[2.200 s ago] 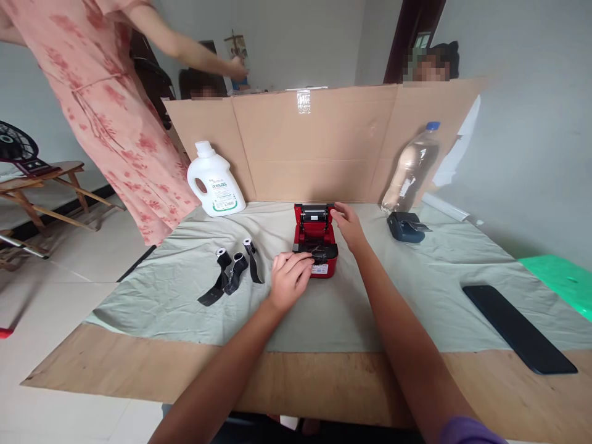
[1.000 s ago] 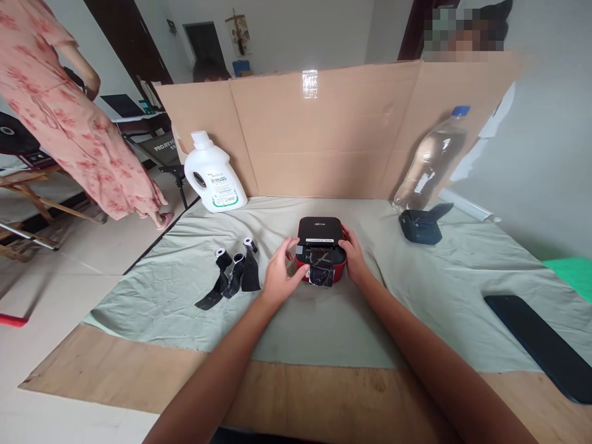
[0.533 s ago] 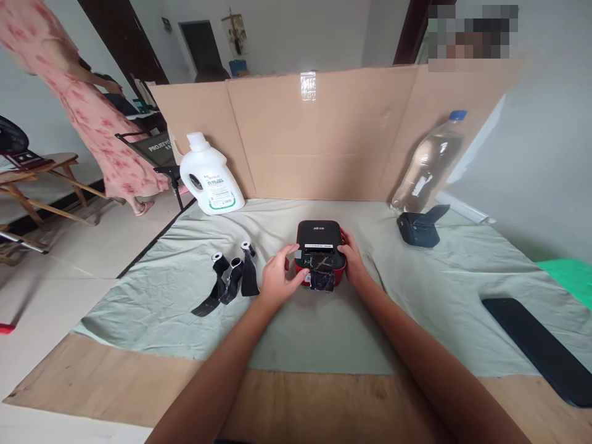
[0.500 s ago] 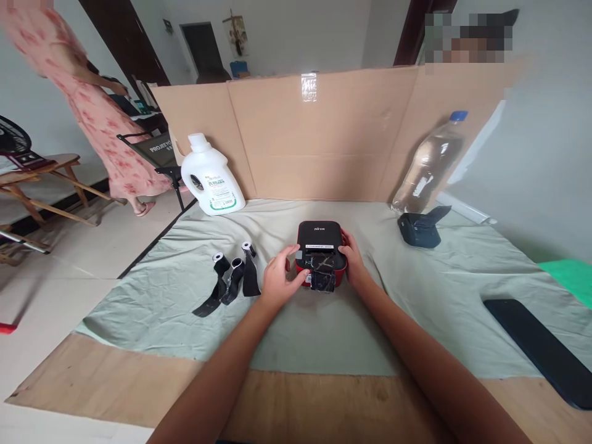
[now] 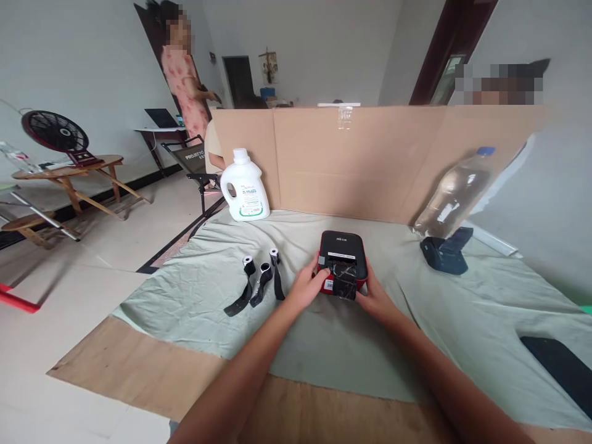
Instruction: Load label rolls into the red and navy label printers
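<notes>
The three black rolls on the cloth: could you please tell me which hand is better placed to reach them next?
Probably the left hand: it holds the left side of the red-black device, nearer the rolls, while the right hand is on the opposite side.

Passage is open over the cloth [image 5: 467, 327] between right forearm [image 5: 430, 364] and smartphone [image 5: 559, 370]; black rolls [image 5: 262, 283] obstruct left of the label printer [image 5: 345, 245], a cardboard panel [image 5: 342, 166] behind.
</notes>
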Available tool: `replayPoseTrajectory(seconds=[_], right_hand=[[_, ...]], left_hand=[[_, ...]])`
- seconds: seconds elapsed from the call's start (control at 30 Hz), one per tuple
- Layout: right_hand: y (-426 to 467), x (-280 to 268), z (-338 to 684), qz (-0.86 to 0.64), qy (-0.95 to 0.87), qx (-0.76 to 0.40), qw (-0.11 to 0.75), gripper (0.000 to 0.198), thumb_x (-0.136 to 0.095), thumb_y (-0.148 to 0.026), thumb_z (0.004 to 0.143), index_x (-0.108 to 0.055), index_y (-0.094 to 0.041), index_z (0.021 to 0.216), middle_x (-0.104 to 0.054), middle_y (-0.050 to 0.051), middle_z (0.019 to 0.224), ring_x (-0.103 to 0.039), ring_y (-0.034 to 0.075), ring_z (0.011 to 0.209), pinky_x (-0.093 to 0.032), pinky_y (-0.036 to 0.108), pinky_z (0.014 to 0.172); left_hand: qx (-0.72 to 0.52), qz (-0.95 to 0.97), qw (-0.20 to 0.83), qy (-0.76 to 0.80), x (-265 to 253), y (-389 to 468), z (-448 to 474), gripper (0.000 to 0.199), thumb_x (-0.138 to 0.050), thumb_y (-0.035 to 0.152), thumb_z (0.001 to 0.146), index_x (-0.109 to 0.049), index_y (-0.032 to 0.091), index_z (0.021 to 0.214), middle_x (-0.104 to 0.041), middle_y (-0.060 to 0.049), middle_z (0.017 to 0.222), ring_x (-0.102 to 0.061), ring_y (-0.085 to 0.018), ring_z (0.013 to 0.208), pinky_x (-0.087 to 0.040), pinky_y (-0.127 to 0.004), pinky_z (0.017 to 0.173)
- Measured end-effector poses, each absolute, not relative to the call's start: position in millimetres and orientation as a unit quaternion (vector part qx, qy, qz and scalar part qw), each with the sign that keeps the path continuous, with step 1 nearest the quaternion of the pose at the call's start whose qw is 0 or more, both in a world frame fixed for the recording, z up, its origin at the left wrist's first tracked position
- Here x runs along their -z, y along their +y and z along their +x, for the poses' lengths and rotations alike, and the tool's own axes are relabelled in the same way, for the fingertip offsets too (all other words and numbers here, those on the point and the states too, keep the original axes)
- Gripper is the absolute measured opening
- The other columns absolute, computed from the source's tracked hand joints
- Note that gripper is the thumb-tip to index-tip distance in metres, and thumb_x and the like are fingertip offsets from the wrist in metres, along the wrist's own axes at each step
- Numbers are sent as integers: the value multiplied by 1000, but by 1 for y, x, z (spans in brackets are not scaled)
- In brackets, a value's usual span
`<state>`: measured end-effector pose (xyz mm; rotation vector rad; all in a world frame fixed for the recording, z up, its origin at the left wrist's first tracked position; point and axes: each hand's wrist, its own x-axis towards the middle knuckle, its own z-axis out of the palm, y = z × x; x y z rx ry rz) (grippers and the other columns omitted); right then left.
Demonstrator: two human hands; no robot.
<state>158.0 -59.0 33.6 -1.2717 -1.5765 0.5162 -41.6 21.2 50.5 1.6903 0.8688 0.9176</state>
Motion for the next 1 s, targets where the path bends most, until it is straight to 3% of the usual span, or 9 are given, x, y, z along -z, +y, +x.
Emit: replayPoseTrajectory(seconds=[0.1,0.2,0.27,0.37,0.5,0.7,0.87,1.0], right_hand=[[-24,-67,134,-497,-688,-170,501,84,-71,-40,84,-28,-23,154,-46,15,152,-45,33,139,-35,52,118],[28,-104,102,-476,-705,-175,496,81,-75,-37,81,-35,-24,151,-55,14,143,-52,33,132,-44,52,110],[69,-120,77,-460,-709,-199,497,82,-77,-36,79,-36,-26,150,-58,12,139,-57,31,125,-49,50,104],[130,-121,34,-412,-725,-227,503,82,-82,-33,74,-42,-27,145,-56,10,140,-54,31,128,-45,49,108],[190,-96,-14,-419,-731,-259,473,73,-85,-27,66,-53,-22,132,-60,9,129,-55,32,124,-43,50,108],[215,-62,-39,-497,-721,-273,398,51,-84,-22,65,-64,-20,112,-63,9,114,-61,32,112,-49,47,99],[218,-54,-40,-524,-697,-282,401,51,-83,-24,65,-65,-20,112,-64,8,117,-61,30,112,-51,45,98],[207,-58,-25,-504,-649,-378,426,53,-85,-27,67,-65,-23,116,-70,5,117,-64,28,111,-52,46,99]], left_hand=[[-416,686,473,364,-82,49,-63,49,-56,34,87,-63,20,134,-75,-4,106,-66,-24,104,-52,-34,94],[-440,667,472,373,-115,93,-98,42,-55,35,84,-68,17,119,-72,-3,84,-66,-20,83,-53,-28,75],[-463,644,473,384,-128,126,-124,33,-55,34,80,-69,17,104,-65,0,71,-60,-15,65,-47,-23,59],[-490,595,472,428,-123,171,-164,20,-54,35,76,-62,18,84,-53,4,59,-45,-11,49,-33,-21,46],[-487,544,489,477,-86,209,-208,22,-54,42,72,-48,21,69,-46,4,55,-40,-10,45,-31,-22,45],[-475,523,492,509,-42,230,-233,25,-52,43,71,-41,22,65,-40,5,53,-35,-10,47,-26,-23,46],[-466,517,489,526,-34,241,-228,22,-52,40,73,-41,21,67,-40,4,55,-34,-10,50,-26,-24,48],[-448,524,484,538,-43,236,-226,20,-52,38,75,-54,18,77,-45,3,57,-34,-11,51,-27,-24,50]])
